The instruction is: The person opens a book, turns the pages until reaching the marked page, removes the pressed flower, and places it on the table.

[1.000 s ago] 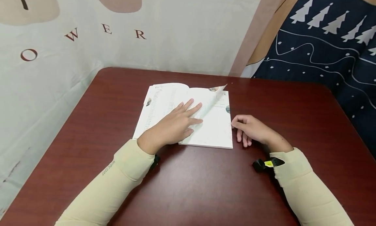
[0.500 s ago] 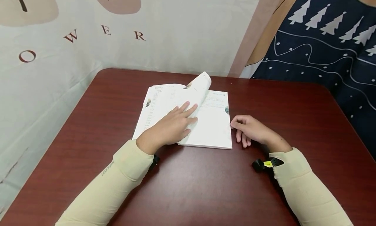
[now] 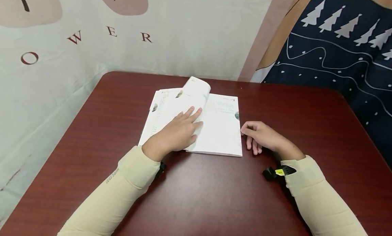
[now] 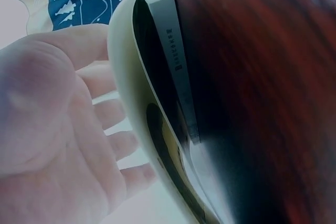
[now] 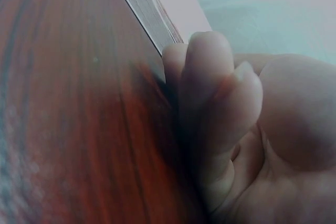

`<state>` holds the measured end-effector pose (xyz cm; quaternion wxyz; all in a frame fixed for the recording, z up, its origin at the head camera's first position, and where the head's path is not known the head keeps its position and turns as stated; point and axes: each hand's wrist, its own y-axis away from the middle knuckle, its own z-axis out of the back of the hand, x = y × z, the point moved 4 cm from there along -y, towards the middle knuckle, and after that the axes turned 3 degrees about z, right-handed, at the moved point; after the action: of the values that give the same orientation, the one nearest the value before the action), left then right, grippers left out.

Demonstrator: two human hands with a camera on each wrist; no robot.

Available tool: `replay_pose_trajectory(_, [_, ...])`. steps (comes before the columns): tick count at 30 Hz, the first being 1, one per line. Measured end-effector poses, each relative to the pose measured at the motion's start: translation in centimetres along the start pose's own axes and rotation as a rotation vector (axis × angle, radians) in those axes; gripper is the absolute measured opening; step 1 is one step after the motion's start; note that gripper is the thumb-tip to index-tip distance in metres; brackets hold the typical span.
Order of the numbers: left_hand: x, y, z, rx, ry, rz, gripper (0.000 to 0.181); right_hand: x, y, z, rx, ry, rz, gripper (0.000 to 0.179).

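An open book (image 3: pixel 218 130) lies on the table, its printed pages facing up. My left hand (image 3: pixel 179 132) rests across its middle with the fingers spread and straight, touching a leaf (image 3: pixel 196 88) that curls up and over toward the left page. In the left wrist view the left hand's straight fingers (image 4: pixel 113 113) reach past the book's bowed left side (image 4: pixel 126 61). Beside the book's right edge, my right hand (image 3: pixel 261 135) rests with loosely bent fingers and holds nothing. The right wrist view shows its fingertips (image 5: pixel 210 56) close to the page block (image 5: pixel 149 11).
The dark red wooden table (image 3: pixel 208 191) extends around the book on all sides. Behind it hangs a pale cloth (image 3: pixel 196 35) with letters, and a navy cloth (image 3: pixel 333 62) with white trees covers the right back. Each wrist wears a black camera (image 3: pixel 270 173).
The lifted leaf has swung from the right side over to the left, baring more of the right page. My left hand has slid slightly left with it; the right hand stays put.
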<state>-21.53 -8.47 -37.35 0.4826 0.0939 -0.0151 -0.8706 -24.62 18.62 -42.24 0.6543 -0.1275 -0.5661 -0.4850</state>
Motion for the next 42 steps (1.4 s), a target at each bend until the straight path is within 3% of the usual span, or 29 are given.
replay_pose_trajectory(3, [0.13,0.02,-0.04,0.024,0.0,0.03,0.05,0.01,-0.01,0.07,-0.01,-0.001,0.007,0.025])
replay_pose_trajectory(8, [0.42,0.08,-0.48,0.117,0.053,0.101,0.055,-0.14,-0.05,-0.02,0.004,-0.008,0.002,0.026])
replay_pose_trajectory(18, [0.55,-0.05,-0.73,0.141,0.092,0.136,0.057,-0.13,0.05,0.03,0.005,-0.013,0.005,0.026])
replay_pose_trajectory(31, [0.37,-0.11,-0.6,0.159,0.106,0.118,0.055,-0.15,0.12,0.05,0.001,-0.011,0.004,0.025])
replay_pose_trajectory(42, [0.09,0.01,-0.44,0.13,0.101,0.034,0.053,0.01,-0.03,0.16,0.0,-0.01,0.004,0.025])
